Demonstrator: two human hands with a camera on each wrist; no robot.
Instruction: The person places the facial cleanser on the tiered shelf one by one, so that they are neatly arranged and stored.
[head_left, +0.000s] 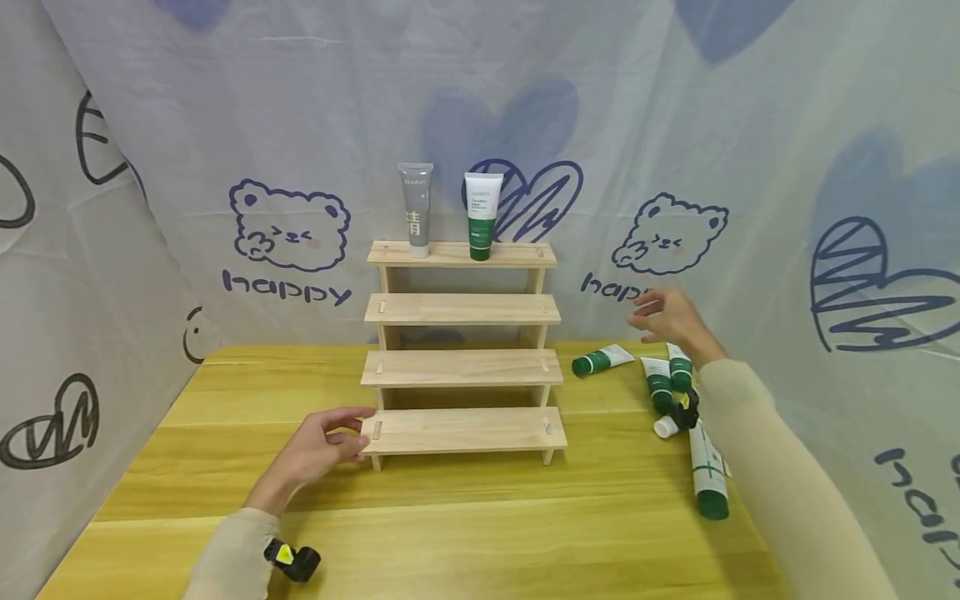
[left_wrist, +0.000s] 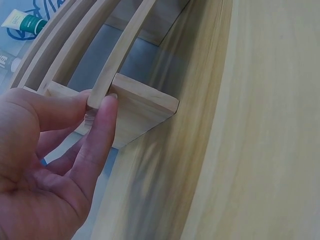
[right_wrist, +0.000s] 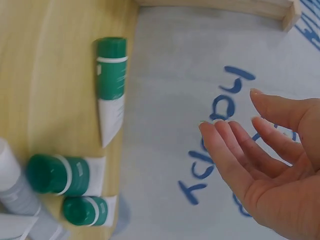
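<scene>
A four-tier wooden shelf (head_left: 465, 429) stands on the table. My left hand (head_left: 321, 450) pinches the left end of its lowest board (left_wrist: 127, 47) between thumb and fingertips. On the top tier stand a grey tube (head_left: 417, 208) at the left and a white-and-green tube (head_left: 482, 217) to its right, both cap down. My right hand (head_left: 667, 321) is raised at the right, empty, with fingers loosely bent. Below it lie several tubes, among them a white-and-green tube (right_wrist: 111, 85) by the table's back edge and two short green-capped tubes (right_wrist: 70, 175) side by side.
A large white tube with a green cap (head_left: 708, 475) lies at the right, partly behind the right sleeve. A white-capped grey tube (right_wrist: 20, 185) lies near it. A printed curtain (head_left: 300, 100) hangs behind and beside the wooden table (head_left: 450, 542).
</scene>
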